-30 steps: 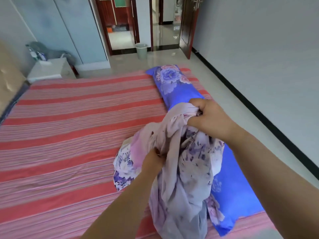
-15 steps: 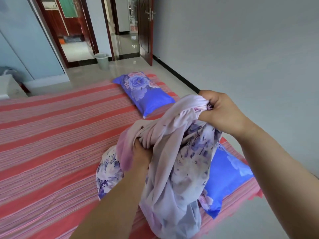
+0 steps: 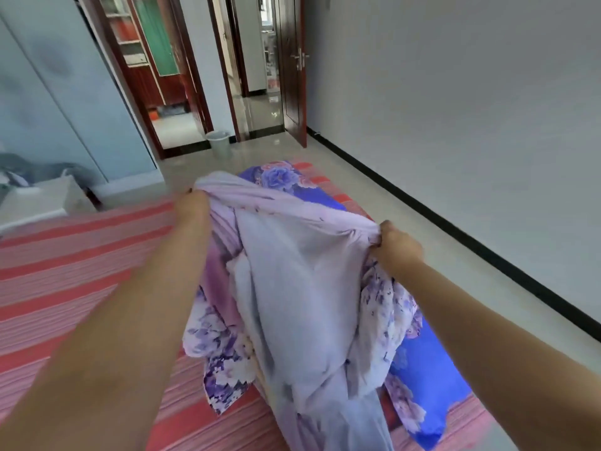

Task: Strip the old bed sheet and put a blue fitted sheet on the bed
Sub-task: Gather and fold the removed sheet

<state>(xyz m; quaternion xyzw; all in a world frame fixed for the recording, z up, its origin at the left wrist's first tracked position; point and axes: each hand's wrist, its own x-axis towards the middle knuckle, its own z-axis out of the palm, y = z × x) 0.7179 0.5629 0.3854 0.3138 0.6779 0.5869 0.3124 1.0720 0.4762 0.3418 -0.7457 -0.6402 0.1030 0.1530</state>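
Note:
I hold a pale lilac sheet with purple flower print (image 3: 292, 288) up over the bed's right side. My left hand (image 3: 193, 203) grips its top edge at the left, and my right hand (image 3: 395, 247) grips the same edge at the right, so the edge is stretched between them. The rest of the cloth hangs down in bunched folds onto the bed. Under it the mattress carries a red and pink striped cover (image 3: 65, 271).
A long blue flowered pillow (image 3: 429, 379) lies along the bed's right edge, partly behind the sheet. A white nightstand (image 3: 39, 200) stands at the left. A pale bin (image 3: 218, 141) sits by the open doorway. Bare floor runs along the right wall.
My hands have moved apart: the left hand rose up and to the left, the right stayed on the edge, and the bunched sheet has spread wider between them.

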